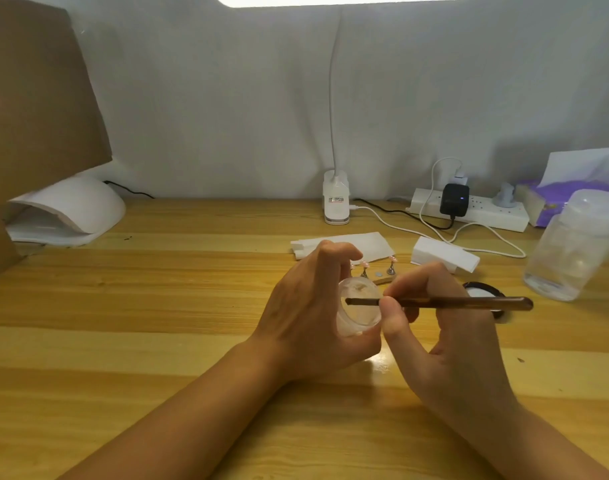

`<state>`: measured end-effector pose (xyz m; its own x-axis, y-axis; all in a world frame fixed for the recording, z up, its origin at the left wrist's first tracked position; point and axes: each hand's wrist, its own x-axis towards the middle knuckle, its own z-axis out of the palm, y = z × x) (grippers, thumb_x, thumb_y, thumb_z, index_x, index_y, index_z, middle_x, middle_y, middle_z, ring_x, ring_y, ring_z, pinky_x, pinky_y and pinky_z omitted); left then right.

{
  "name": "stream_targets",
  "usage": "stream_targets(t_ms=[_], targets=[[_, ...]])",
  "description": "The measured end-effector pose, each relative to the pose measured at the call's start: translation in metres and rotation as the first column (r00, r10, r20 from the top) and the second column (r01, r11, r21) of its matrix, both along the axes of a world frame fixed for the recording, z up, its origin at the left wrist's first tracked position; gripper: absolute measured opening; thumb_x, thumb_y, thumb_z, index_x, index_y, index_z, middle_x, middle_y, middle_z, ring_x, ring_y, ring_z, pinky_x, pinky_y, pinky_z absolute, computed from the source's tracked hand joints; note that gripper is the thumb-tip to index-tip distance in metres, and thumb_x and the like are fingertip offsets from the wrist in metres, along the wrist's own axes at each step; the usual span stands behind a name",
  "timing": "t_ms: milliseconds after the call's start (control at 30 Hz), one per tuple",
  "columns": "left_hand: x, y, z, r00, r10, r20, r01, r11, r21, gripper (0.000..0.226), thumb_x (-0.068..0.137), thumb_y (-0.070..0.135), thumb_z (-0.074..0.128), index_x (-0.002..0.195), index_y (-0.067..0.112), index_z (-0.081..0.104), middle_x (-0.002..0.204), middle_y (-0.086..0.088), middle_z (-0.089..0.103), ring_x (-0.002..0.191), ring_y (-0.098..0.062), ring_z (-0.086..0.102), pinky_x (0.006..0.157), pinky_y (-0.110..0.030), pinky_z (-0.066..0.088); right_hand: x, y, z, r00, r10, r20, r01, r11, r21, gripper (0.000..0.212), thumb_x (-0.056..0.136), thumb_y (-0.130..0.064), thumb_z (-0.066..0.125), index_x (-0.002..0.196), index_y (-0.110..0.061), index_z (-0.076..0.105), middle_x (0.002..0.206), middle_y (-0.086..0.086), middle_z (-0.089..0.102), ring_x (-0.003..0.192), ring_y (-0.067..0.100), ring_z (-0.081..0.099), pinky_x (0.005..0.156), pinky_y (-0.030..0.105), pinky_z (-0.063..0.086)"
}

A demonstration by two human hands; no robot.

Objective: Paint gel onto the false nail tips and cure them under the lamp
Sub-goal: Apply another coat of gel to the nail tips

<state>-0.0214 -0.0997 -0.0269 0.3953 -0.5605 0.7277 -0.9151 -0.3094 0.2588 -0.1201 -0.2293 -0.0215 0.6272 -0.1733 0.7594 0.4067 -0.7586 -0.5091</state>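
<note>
My left hand (pixel 306 306) grips a small clear gel jar (pixel 360 315), tilted so its open mouth faces me. My right hand (pixel 445 327) pinches a brown gel brush (pixel 469 303) that lies level, its dark tip over the jar's mouth. Just behind the hands, pink false nail tips (pixel 364 264) stand on small metal holders (pixel 390 270); my left fingers hide some of them. The jar's black lid (pixel 483 291) lies behind my right hand. The white curing lamp (pixel 71 211) sits at the far left of the wooden table (pixel 157 306).
A brown cardboard box (pixel 29 98) stands over the curing lamp. A clip desk lamp (pixel 336 199), a power strip (pixel 476 211) with cables, a purple tissue pack (pixel 552 195), a clear plastic bottle (pixel 573 247), a white block (pixel 441 258) and folded white paper (pixel 344 244) lie behind.
</note>
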Motion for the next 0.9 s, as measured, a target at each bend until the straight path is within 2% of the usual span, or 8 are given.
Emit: stream_targets(t_ms=[200, 367, 567, 633, 767, 900], targets=[[0.0008, 0.0005, 0.0007, 1.0, 0.007, -0.004, -0.007, 1.0, 0.02, 0.078, 0.064, 0.038, 0.081, 0.119, 0.02, 0.028, 0.094, 0.005, 0.046, 0.073, -0.01, 0.047, 0.061, -0.021, 0.046, 0.0045, -0.0028, -0.0046, 0.999, -0.038, -0.036, 0.037, 0.999, -0.024, 0.011, 0.084, -0.03, 0.063, 0.092, -0.028, 0.057, 0.08, -0.022, 0.056, 0.075, 0.008, 0.057, 0.056, 0.017, 0.047], [0.0003, 0.0007, 0.0005, 0.999, 0.033, -0.003, -0.032, 0.998, 0.046, 0.079, 0.064, 0.039, 0.081, 0.119, 0.018, 0.028, 0.095, 0.008, 0.041, 0.073, -0.009, 0.045, 0.063, -0.01, 0.037, 0.0064, -0.0077, -0.0064, 0.998, -0.024, -0.054, 0.023, 1.0, -0.019, 0.009, 0.085, -0.031, 0.062, 0.092, -0.029, 0.056, 0.079, -0.021, 0.057, 0.073, 0.009, 0.058, 0.057, 0.03, 0.051], [-0.0012, -0.0007, 0.0016, 0.999, 0.043, 0.0, -0.043, 0.998, 0.053, 0.078, 0.063, 0.039, 0.081, 0.117, 0.018, 0.029, 0.093, -0.002, 0.052, 0.072, -0.008, 0.043, 0.064, -0.004, 0.028, 0.0062, -0.0062, -0.0055, 0.998, 0.021, -0.053, -0.022, 0.999, -0.024, 0.012, 0.085, -0.031, 0.063, 0.093, -0.031, 0.055, 0.079, -0.025, 0.055, 0.076, 0.004, 0.059, 0.056, 0.016, 0.047], [-0.0014, -0.0006, 0.0017, 0.999, 0.047, 0.003, -0.047, 0.998, 0.05, 0.077, 0.063, 0.04, 0.08, 0.117, 0.018, 0.029, 0.093, -0.002, 0.052, 0.071, -0.007, 0.042, 0.062, -0.002, 0.026, 0.0063, -0.0066, -0.0064, 0.998, 0.013, -0.068, -0.016, 0.999, -0.048, 0.011, 0.085, -0.031, 0.063, 0.092, -0.032, 0.054, 0.077, -0.025, 0.054, 0.075, 0.005, 0.058, 0.059, 0.017, 0.045], [-0.001, -0.0006, 0.0012, 0.999, 0.045, -0.009, -0.044, 0.996, 0.072, 0.079, 0.064, 0.04, 0.082, 0.118, 0.019, 0.028, 0.094, -0.001, 0.051, 0.071, -0.008, 0.043, 0.061, -0.004, 0.029, 0.0065, -0.0097, -0.0077, 0.997, -0.018, -0.071, 0.014, 0.998, -0.058, 0.009, 0.086, -0.03, 0.061, 0.091, -0.03, 0.054, 0.075, -0.022, 0.054, 0.071, 0.009, 0.056, 0.057, 0.031, 0.048], [-0.0012, -0.0005, 0.0015, 0.999, 0.042, -0.016, -0.041, 0.996, 0.076, 0.078, 0.065, 0.042, 0.079, 0.118, 0.019, 0.028, 0.095, -0.004, 0.053, 0.071, -0.008, 0.044, 0.062, -0.004, 0.029, 0.0053, -0.0077, -0.0076, 0.998, 0.021, -0.064, -0.023, 0.999, -0.028, 0.01, 0.088, -0.036, 0.061, 0.095, -0.033, 0.054, 0.081, -0.022, 0.057, 0.075, 0.009, 0.059, 0.057, 0.025, 0.049]])
